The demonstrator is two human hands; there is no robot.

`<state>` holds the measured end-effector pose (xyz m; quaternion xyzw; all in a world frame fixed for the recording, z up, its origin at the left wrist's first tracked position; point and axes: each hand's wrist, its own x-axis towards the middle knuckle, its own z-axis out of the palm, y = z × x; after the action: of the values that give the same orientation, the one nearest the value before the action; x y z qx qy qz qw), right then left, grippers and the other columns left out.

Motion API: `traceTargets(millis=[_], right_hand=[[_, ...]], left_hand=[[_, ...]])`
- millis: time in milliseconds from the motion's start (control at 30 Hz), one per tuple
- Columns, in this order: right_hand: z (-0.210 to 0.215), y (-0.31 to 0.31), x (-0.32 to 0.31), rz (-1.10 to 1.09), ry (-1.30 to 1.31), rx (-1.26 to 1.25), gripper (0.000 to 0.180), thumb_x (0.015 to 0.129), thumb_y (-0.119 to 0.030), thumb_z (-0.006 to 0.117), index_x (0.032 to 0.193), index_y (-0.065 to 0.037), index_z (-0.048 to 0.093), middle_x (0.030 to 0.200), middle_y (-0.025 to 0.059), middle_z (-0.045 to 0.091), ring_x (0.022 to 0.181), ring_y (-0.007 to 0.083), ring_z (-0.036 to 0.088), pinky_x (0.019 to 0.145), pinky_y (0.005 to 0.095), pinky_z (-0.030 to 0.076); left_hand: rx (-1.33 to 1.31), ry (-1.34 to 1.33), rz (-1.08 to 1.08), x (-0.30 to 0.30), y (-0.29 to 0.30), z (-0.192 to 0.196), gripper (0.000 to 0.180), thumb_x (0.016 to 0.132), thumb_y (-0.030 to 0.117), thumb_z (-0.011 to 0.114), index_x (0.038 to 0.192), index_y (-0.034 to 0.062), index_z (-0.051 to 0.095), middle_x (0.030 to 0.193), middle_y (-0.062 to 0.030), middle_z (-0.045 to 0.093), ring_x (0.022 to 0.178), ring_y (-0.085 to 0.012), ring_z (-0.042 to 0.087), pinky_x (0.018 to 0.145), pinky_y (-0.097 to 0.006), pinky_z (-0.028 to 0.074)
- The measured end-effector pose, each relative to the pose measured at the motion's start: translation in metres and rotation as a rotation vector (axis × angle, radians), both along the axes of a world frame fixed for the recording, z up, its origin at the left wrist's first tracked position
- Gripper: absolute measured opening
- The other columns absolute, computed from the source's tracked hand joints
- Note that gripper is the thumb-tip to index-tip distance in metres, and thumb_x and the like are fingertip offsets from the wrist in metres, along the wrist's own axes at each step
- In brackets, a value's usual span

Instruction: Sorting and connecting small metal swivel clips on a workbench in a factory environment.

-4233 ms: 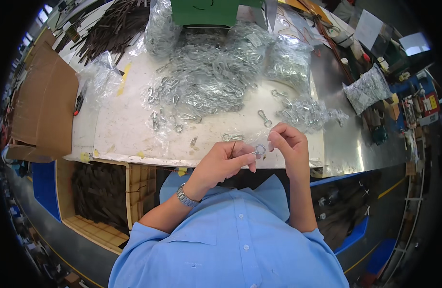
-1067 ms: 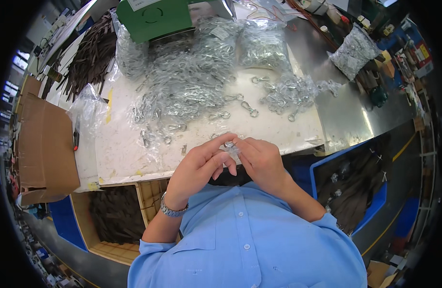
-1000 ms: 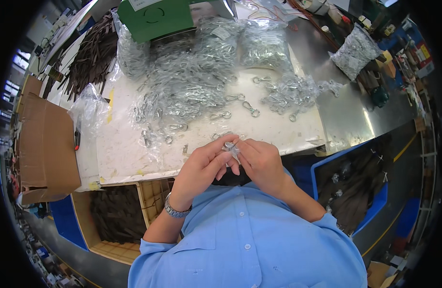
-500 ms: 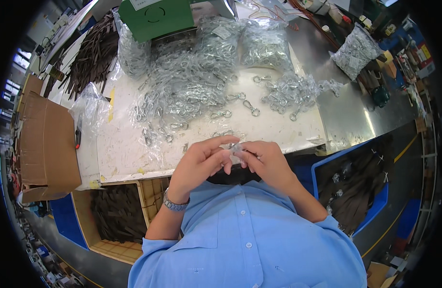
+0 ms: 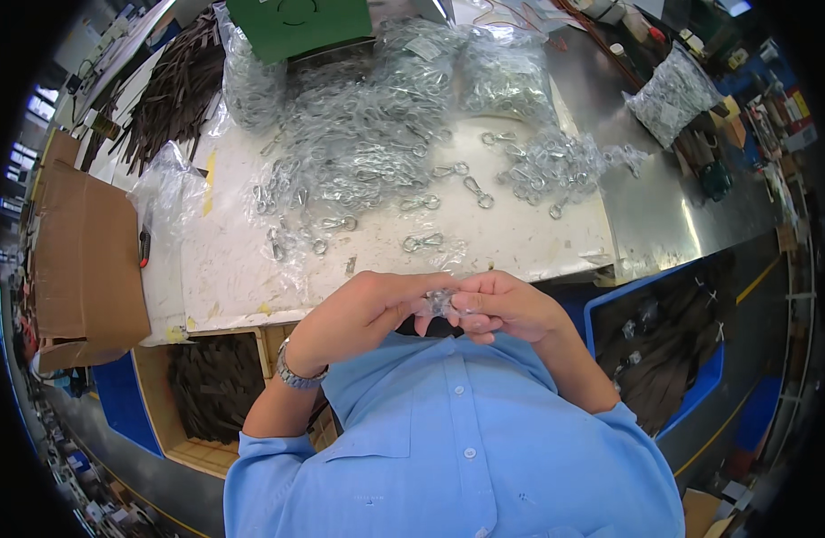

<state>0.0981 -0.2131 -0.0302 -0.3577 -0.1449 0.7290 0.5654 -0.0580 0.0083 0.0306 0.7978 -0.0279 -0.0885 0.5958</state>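
Where the two hands met just below the near table edge, the left hand point(image 5: 363, 314) and right hand point(image 5: 507, 307) were curled fingertip to fingertip around a small clip point(image 5: 439, 302) in clear wrapping. Both hands were closed to a pinch on it; the clip sat between them, above the blue shirt point(image 5: 457, 439) and clear of the table. A watch point(image 5: 291, 372) was on the left wrist.

Beyond the fingers lay the white mat point(image 5: 386, 251), its near edge just ahead of the knuckles. The strip of mat nearest the hands was mostly bare. One loose clip point(image 5: 421, 242) lay near that strip, others farther up. A large heap of wrapped clips point(image 5: 350, 152) covered the mat's middle and far part, with a smaller heap point(image 5: 556, 166) to the right, near the mat's right edge.

Bare steel tabletop point(image 5: 655, 215) extended right of the mat. A filled bag point(image 5: 673, 94) sat at the far right, well apart. A green box point(image 5: 296, 22) stood at the far edge. A cardboard box point(image 5: 85, 260) flanked the left side, and a bin of dark straps point(image 5: 211, 386) sat below the left table edge.
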Motion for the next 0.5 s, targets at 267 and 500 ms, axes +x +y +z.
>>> traceTargets(millis=[267, 500], right_hand=[[-0.023, 0.007, -0.024, -0.185, 0.427, 0.045, 0.027, 0.113, -0.023, 0.058, 0.108, 0.003, 0.066, 0.073, -0.0050, 0.049, 0.057, 0.0013, 0.037, 0.057, 0.0236, 0.037], [-0.025, 0.009, -0.030, -0.163, 0.400, -0.013, 0.024, 0.114, -0.024, 0.057, 0.110, -0.003, 0.066, 0.073, -0.0072, 0.048, 0.056, 0.0019, 0.037, 0.058, 0.0247, 0.039]], left_hand=[[-0.098, 0.071, 0.220, -0.010, -0.022, -0.010, 0.052, 0.102, -0.002, 0.054, 0.153, 0.0061, 0.059, 0.083, -0.0057, 0.072, 0.070, -0.0151, 0.060, 0.070, -0.028, 0.051], [0.093, -0.075, 0.329, -0.003, -0.024, -0.046, 0.042, 0.101, -0.003, 0.056, 0.141, 0.0025, 0.068, 0.083, -0.0080, 0.073, 0.071, -0.0158, 0.063, 0.070, -0.029, 0.052]])
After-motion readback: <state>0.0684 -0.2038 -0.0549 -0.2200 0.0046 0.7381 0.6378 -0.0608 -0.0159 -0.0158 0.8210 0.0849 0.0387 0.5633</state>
